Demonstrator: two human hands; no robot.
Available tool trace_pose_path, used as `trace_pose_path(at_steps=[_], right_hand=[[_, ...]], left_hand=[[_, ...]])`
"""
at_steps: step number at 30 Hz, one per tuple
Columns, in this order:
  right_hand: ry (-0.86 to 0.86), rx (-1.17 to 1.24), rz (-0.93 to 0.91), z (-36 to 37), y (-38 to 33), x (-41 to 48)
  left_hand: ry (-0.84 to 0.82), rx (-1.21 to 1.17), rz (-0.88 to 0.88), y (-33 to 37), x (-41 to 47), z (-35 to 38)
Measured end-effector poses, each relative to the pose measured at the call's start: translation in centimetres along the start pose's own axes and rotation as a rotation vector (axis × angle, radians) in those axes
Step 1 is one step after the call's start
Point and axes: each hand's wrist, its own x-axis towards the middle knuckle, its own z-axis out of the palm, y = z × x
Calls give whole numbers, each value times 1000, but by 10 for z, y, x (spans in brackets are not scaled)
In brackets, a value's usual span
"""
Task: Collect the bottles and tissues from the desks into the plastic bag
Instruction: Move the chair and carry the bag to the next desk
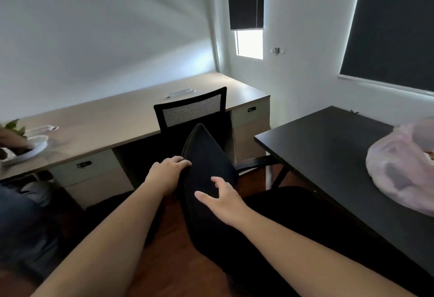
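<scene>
A pale pink plastic bag (400, 169) lies bulging on the black desk (328, 155) at the right, with things inside it. My left hand (168, 171) grips the left edge of a black office chair's backrest (206, 167) in front of me. My right hand (223, 199) hovers over the same backrest, fingers spread and holding nothing. Two clear bottles lie on the long beige desk (131, 118): one (180, 92) behind the far mesh chair, one (43, 128) near the left end. I see no tissues.
A second black mesh chair (191, 111) is pushed under the beige desk. At the far left another person's hand (13, 141) touches a white dish (30, 149) beside a green plant. Drawer units sit under the beige desk. The floor is dark red-brown wood.
</scene>
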Motion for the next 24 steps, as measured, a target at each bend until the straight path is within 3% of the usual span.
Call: trace_pose_path(at_steps=[5, 13, 24], right_hand=[[-83, -28, 31, 39, -2, -11], [-3, 7, 18, 39, 14, -16], [-16, 167, 127, -54, 48, -47]], left_hand=[[8, -19, 58, -1, -6, 24], [71, -172, 88, 14, 4, 30], [127, -205, 276, 105, 28, 16]])
